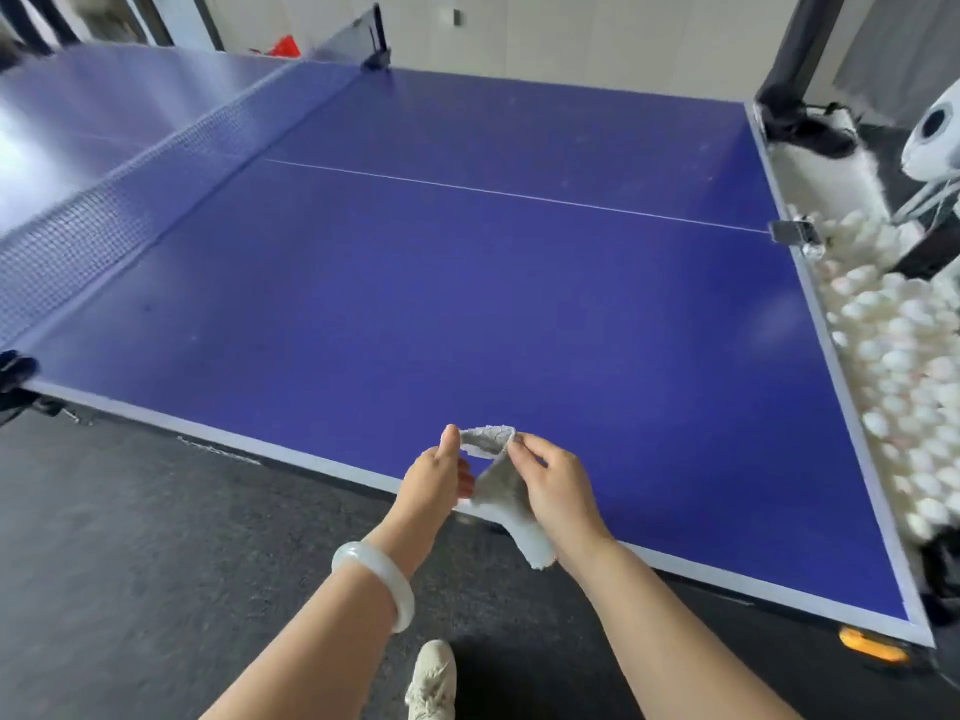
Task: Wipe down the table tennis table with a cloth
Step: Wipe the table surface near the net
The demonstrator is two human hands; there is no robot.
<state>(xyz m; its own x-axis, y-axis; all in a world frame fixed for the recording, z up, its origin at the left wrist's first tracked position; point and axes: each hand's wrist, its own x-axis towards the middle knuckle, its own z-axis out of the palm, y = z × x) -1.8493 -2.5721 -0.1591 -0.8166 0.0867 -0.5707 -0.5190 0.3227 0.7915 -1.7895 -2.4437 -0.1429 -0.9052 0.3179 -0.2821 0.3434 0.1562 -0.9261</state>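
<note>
The left hand [439, 475] pinches one top corner of the cloth [498, 485] between thumb and fingers, thumb pointing up. The right hand [556, 485] pinches the other top corner, its fingers curled round the fabric, so both hands are grasping the cloth and neither is free. The cloth sits low in the frame, just right of centre, held in the air over the near edge of the surface [467, 278]; I cannot tell whether its lower part brushes that edge. It looks small, grey, thin and limp: it sags between the two grips and bunches into a narrow tail, so it should weigh almost nothing, fold at any point and slip little on skin. Holding it by the corners suits spreading it out; for wiping, a flat palm on the folded pad would likely serve better than a pinch. Its short top edge runs left to right between the thumbs, and its long axis falls from there toward the lower right of the frame, the tail ending beside the right wrist. Beyond it the blue surface stretches to the net [130, 200] at upper left, with a heap of white balls [893, 356] along the right edge.
</note>
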